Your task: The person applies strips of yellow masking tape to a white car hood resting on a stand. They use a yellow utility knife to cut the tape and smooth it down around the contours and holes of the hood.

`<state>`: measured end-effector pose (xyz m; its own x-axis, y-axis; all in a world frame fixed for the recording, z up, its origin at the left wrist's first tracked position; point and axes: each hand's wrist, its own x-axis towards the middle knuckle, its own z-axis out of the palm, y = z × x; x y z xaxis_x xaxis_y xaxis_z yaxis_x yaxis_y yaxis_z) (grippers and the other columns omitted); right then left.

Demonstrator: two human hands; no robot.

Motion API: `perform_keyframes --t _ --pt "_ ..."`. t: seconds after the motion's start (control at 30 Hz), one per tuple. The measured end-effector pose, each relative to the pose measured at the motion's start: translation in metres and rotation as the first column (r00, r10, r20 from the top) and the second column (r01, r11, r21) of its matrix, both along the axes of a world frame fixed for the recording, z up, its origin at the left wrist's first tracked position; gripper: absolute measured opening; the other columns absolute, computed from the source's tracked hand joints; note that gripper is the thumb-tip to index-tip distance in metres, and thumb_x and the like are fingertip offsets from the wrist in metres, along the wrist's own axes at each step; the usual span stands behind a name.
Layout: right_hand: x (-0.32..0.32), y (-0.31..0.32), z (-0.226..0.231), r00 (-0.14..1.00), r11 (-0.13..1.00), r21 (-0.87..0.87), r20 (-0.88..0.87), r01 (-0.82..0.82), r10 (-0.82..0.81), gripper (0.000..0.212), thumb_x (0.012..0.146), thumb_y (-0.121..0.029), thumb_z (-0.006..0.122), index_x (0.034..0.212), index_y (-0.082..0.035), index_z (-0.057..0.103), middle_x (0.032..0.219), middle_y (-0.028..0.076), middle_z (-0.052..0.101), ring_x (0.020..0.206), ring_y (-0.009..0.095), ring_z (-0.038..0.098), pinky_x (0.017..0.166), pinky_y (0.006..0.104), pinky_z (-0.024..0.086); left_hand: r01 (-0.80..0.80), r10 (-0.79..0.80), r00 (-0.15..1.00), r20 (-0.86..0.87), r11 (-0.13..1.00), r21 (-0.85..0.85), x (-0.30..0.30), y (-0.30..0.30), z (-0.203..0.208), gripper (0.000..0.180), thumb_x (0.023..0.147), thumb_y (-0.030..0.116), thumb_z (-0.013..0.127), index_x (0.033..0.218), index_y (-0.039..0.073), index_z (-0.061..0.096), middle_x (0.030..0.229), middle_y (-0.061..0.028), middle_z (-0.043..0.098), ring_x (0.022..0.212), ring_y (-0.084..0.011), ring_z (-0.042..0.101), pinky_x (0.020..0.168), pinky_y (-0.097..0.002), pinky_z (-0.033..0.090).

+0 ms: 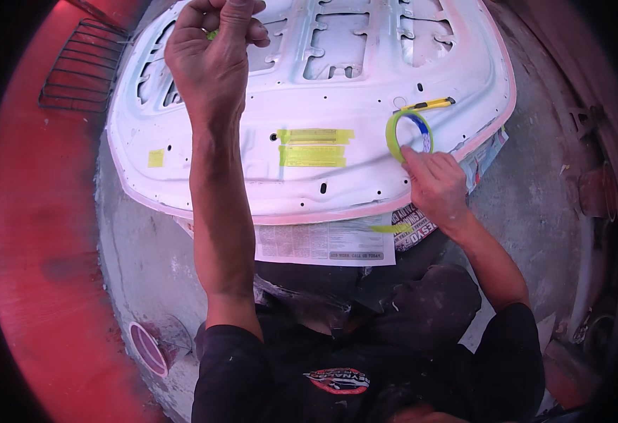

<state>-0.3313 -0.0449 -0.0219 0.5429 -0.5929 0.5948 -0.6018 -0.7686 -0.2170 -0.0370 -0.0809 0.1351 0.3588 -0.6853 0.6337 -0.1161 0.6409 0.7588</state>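
Observation:
A white car hood (365, 185), its ribbed underside up, lies in front of me. My right hand (439, 187) grips a roll of yellow-green masking tape (393, 134) with a blue inner core, just over the hood's right side. Raised above the far left part, my left hand (217, 42) has its fingers curled in a pinch, with a bit of yellow-green tape (212, 34) showing between them. Strips of yellow-green tape (314, 156) are stuck mid-panel, and a small tape square (156, 158) sits farther left. Beyond the roll lies a yellow utility knife (429, 105).
Newspaper (316, 243) hangs from the hood's near edge, and more masking paper (487, 161) shows at the right edge. A wire rack (83, 67) stands by the red surface (34, 211) at left. A bucket (155, 349) lies on the floor lower left.

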Motion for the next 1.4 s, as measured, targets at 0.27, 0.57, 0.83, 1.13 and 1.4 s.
perform_keyframes --t 0.27,0.57,0.83,1.13,1.4 --pt "0.043 -0.047 0.014 0.89 0.903 -0.014 -0.161 0.429 -0.426 0.038 0.096 -0.012 0.058 0.134 -0.011 0.059 0.119 0.017 0.067 0.1 0.031 0.066 0.088 0.0439 0.053 -0.093 0.018 0.966 0.259 0.956 0.279 0.127 -0.006 -0.026 0.037 0.098 0.035 0.066 0.074 0.007 0.056 0.065 -0.0011 0.058 0.052 -0.0059 0.05 0.049 -0.023 0.04" --pt "0.075 -0.061 0.01 0.502 0.636 0.07 -0.682 0.769 -0.532 0.023 0.094 -0.018 0.055 0.113 -0.013 0.068 0.103 0.009 0.072 0.103 0.031 0.067 0.082 0.0489 0.053 -0.076 -0.376 0.565 0.735 0.863 0.5 0.127 -0.028 -0.133 0.066 0.069 0.051 0.084 0.106 0.002 0.06 0.1 -0.0174 0.066 0.092 -0.0311 0.065 0.078 -0.0419 0.051" --pt "0.07 -0.056 0.016 0.622 0.738 -0.106 -0.467 0.666 -0.629 0.019 0.095 -0.02 0.057 0.097 -0.004 0.067 0.088 0.018 0.07 0.082 0.04 0.066 0.075 0.0497 0.052 -0.328 -0.497 0.396 0.772 0.708 0.625 0.095 0.001 -0.155 0.083 0.064 0.052 0.088 0.121 0.0 0.056 0.119 -0.0189 0.061 0.115 -0.0361 0.058 0.097 -0.0488 0.045" --pt "0.081 0.019 0.059 0.831 0.719 0.496 -0.013 0.488 -0.555 0.032 0.097 -0.03 0.06 0.108 -0.001 0.063 0.076 0.02 0.067 0.07 0.04 0.066 0.064 0.0489 0.048 -0.49 -0.624 0.287 0.726 0.556 0.672 0.089 -0.023 -0.14 0.084 0.062 0.049 0.09 0.123 0.003 0.055 0.118 -0.0154 0.064 0.11 -0.0316 0.062 0.093 -0.044 0.046" --pt "0.087 0.021 0.038 0.858 0.689 0.674 0.159 0.267 -0.488 0.035 0.098 -0.033 0.055 0.104 0.0 0.063 0.066 0.021 0.062 0.064 0.042 0.062 0.06 0.0507 0.044 -0.485 -0.495 0.395 0.774 0.603 0.633 0.026 -0.021 -0.154 0.086 0.057 0.061 0.088 0.114 0.002 0.062 0.111 -0.0151 0.066 0.102 -0.0304 0.065 0.089 -0.0413 0.05"
